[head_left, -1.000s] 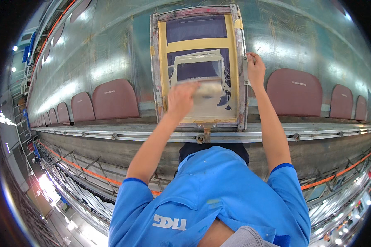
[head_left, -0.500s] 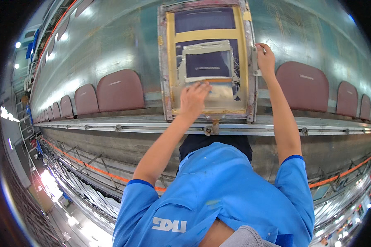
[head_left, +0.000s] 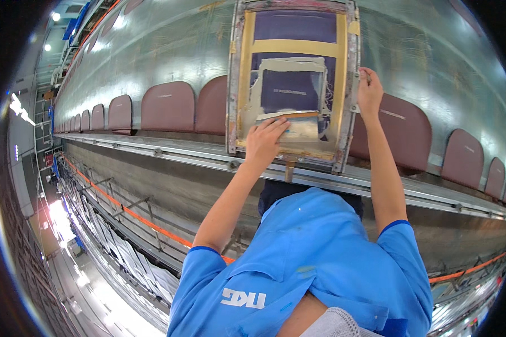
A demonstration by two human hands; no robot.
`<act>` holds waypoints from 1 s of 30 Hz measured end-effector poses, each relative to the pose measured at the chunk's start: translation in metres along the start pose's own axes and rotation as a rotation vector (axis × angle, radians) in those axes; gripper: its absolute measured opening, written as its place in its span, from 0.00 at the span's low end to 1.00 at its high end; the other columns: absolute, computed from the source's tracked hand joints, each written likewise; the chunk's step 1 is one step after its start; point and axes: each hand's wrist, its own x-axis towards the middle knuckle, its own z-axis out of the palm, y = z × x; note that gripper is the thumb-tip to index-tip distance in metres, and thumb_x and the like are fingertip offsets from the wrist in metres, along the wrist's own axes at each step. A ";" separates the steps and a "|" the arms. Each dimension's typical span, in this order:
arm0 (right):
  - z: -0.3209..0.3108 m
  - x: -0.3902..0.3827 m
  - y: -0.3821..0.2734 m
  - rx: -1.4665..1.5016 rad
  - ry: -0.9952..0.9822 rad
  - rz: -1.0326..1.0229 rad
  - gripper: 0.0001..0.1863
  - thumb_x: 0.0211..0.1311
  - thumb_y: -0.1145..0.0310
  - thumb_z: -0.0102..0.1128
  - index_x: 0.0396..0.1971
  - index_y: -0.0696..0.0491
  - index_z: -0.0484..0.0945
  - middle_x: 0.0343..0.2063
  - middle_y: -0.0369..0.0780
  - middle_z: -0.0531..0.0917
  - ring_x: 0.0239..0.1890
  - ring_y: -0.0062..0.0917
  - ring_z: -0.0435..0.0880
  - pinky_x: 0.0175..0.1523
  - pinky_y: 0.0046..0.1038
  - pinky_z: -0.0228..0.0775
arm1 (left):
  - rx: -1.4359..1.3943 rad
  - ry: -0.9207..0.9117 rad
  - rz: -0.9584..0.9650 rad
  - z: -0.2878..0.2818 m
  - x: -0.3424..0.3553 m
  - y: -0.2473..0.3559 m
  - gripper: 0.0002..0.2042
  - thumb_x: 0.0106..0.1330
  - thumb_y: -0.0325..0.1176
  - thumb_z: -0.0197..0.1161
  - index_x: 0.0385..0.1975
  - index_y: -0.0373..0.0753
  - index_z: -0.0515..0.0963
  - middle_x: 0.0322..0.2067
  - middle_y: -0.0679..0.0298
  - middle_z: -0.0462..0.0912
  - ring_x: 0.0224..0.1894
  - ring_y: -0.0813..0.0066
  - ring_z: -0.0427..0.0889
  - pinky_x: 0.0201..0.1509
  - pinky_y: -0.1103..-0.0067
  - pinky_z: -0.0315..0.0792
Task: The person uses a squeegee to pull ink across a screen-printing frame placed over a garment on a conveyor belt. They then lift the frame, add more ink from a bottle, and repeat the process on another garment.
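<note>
My left hand [head_left: 267,139] is closed over the end of a flat squeegee [head_left: 302,129] with a brownish upper edge. The squeegee rests low on a printing screen [head_left: 296,28] with dark purple mesh, yellow tape and a pale smeared border around its window. My right hand [head_left: 370,94] has its fingers curled at the right side of the screen's stained frame [head_left: 235,84]. Its fingers pinch near the metal edge piece there. The frame lies over parts of two maroon panels, a left panel [head_left: 212,106] and a right panel [head_left: 396,135].
A metal rail [head_left: 202,159] runs along the near edge of the long, shiny greenish table [head_left: 168,50]. Several more maroon panels [head_left: 167,106] line it on both sides. A small bracket [head_left: 289,171] under the frame meets the rail. Behind me runs an orange strip [head_left: 146,224].
The screen frame has shifted left along the rail relative to the maroon panels, and both hands went with it. My left hand stays on the squeegee; my view has turned slightly.
</note>
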 end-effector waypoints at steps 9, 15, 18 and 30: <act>0.090 -0.040 -0.059 -0.045 0.007 0.034 0.13 0.73 0.61 0.54 0.45 0.53 0.82 0.24 0.42 0.80 0.25 0.27 0.76 0.37 0.31 0.69 | 0.054 0.016 0.033 -0.045 -0.028 -0.101 0.27 0.52 0.22 0.63 0.55 0.49 0.81 0.59 0.71 0.80 0.62 0.65 0.76 0.62 0.65 0.68; 0.085 -0.031 -0.047 -0.107 -0.040 0.088 0.13 0.72 0.61 0.54 0.44 0.53 0.82 0.23 0.44 0.80 0.25 0.32 0.78 0.38 0.32 0.69 | 0.031 -0.015 0.088 -0.047 -0.057 -0.099 0.29 0.50 0.19 0.62 0.56 0.49 0.80 0.59 0.70 0.80 0.63 0.64 0.75 0.65 0.65 0.68; 0.090 -0.029 -0.042 -0.137 0.029 0.085 0.13 0.72 0.61 0.54 0.44 0.53 0.82 0.23 0.44 0.80 0.25 0.32 0.78 0.38 0.32 0.69 | 0.063 -0.009 0.118 -0.042 -0.039 -0.107 0.27 0.54 0.20 0.61 0.55 0.50 0.80 0.59 0.70 0.80 0.62 0.64 0.76 0.63 0.63 0.68; 0.082 -0.024 -0.034 -0.095 0.004 0.105 0.13 0.72 0.60 0.55 0.44 0.51 0.82 0.21 0.43 0.79 0.22 0.29 0.74 0.35 0.33 0.68 | -0.041 -0.004 0.161 -0.047 0.152 -0.129 0.21 0.52 0.19 0.59 0.45 0.47 0.85 0.41 0.63 0.88 0.43 0.62 0.85 0.46 0.67 0.73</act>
